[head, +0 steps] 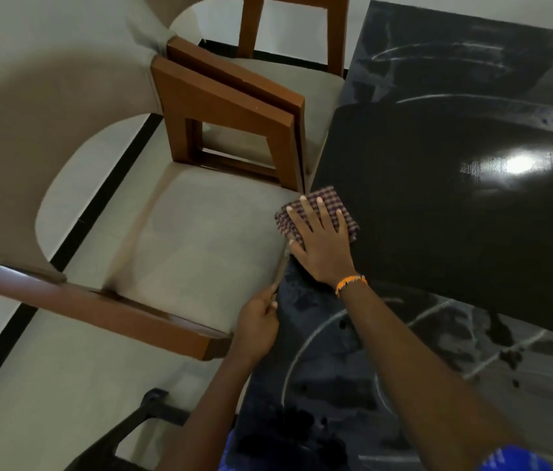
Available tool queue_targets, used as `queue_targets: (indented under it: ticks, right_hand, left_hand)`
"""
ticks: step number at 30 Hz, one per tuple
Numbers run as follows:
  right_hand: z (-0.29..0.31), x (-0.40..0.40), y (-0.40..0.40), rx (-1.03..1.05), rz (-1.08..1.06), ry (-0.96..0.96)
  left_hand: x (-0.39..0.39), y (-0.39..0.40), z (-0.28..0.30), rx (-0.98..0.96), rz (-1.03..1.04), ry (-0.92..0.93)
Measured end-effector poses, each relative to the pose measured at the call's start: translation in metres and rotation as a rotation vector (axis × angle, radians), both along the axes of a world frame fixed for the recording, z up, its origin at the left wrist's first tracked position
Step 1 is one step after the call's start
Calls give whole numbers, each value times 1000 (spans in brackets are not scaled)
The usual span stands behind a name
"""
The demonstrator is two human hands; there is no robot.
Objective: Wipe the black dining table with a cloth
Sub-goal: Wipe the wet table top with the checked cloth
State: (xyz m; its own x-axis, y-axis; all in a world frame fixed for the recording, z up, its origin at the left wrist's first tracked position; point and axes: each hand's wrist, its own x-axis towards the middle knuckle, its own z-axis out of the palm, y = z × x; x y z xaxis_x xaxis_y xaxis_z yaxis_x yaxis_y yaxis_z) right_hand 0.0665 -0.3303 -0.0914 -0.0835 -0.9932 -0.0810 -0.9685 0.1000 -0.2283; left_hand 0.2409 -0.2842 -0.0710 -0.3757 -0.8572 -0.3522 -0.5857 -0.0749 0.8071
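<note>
Far left, two chairs w/ pale fabric seats & curved padded backs: the near chair (200, 239) has glossy brown wood arms, squared & blocky, and the far chair (268, 73) sits tight beside it, arm frames nearly touching. Floor is pale tile w/ black border strips. Next, the left hand (258, 321) rests at the table's near-left edge, fingers curled over the rim as if bracing; whether it actually grips the edge or just leans there I can't tell for sure. Then the right hand (319, 239), orange bracelet on the wrist, lies flat w/ fingers spread & straight, pressing the cloth (316, 215) down at the table's left edge, cloth corner slightly overhanging. Cloth is a folded square, small check weave in purple/tan, soft & thin. The black dining table (455, 198) is glossy, hard, flat; dull smear arcs near the body & at the far end, a cleaner dark band mid-table w/ a light glare. To wipe well: keep the palm flat, even pressure, overlap strokes across the smeary parts, refold the cloth when damp side dirties, don't let it slip off the edge.
</note>
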Motion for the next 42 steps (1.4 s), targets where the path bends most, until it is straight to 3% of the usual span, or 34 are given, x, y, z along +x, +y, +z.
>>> queue_targets:
  ticks: [5,11,20,23,26,30,35,38,42]
  right_hand:
    - [-1,47,72,-65,73,-21]
    - [-1,24,99,-17,17,-23]
    - [-1,-111,193,1,-581,104]
    - [-3,-111,200,-11,-846,54]
    - [-7,-78,175,-19,-936,52]
    - [-7,-19,130,3,-766,14]
    - [-4,63,87,25,-381,-4]
    - [-3,89,94,6,-187,-26]
    - [-5,85,120,-53,-24,-52]
  left_hand:
    - [7,16,0,120,158,10]
    - [-1,26,6,29,145,-14]
    - [-5,37,1,8,182,-17]
    - [-3,34,0,46,207,19]
    - [-1,33,-1,77,222,50]
    - [3,33,-1,130,265,85]
    - [17,41,5,210,322,167]
    - [30,39,7,336,388,196]
    - [31,40,13,323,385,141]
